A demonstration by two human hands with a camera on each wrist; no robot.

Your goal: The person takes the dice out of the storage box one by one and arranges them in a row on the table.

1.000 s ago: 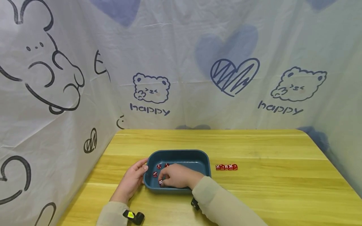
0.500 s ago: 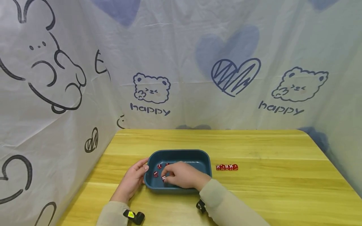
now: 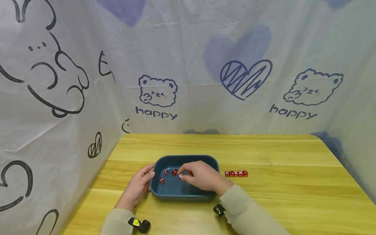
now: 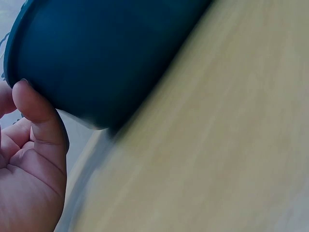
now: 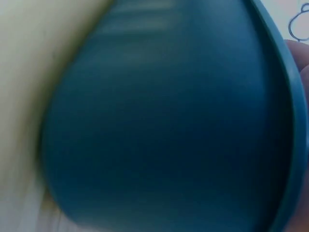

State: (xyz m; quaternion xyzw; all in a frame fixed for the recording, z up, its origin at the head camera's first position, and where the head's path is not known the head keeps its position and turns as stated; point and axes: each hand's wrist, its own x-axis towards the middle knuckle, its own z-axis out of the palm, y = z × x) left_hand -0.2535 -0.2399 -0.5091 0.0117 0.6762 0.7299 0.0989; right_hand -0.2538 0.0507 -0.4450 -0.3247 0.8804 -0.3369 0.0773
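A dark blue tray point(image 3: 188, 159) sits on the yellow wooden table point(image 3: 264, 153). My left hand point(image 3: 138, 186) holds the tray's left rim, its thumb point(image 4: 36, 108) on the tray's outer wall point(image 4: 111, 53). Above the tray my right hand point(image 3: 199, 176) pinches a red die point(image 3: 180, 176) in its fingertips. Three more red dice point(image 3: 165, 173) lie in the tray's left part. A short row of red dice point(image 3: 236, 173) stands on the table right of the tray. The right wrist view shows only the blurred blue tray point(image 5: 169, 125).
White cloth printed with bears and hearts point(image 3: 243, 78) hangs behind and to both sides of the table. Small black wrist devices point(image 3: 139, 225) sit at both sleeves. Bare tabletop extends to the right and behind the tray.
My right hand has risen from the tray's near left floor and moved right and back with a die in its fingertips. The left hand has stayed on the rim.
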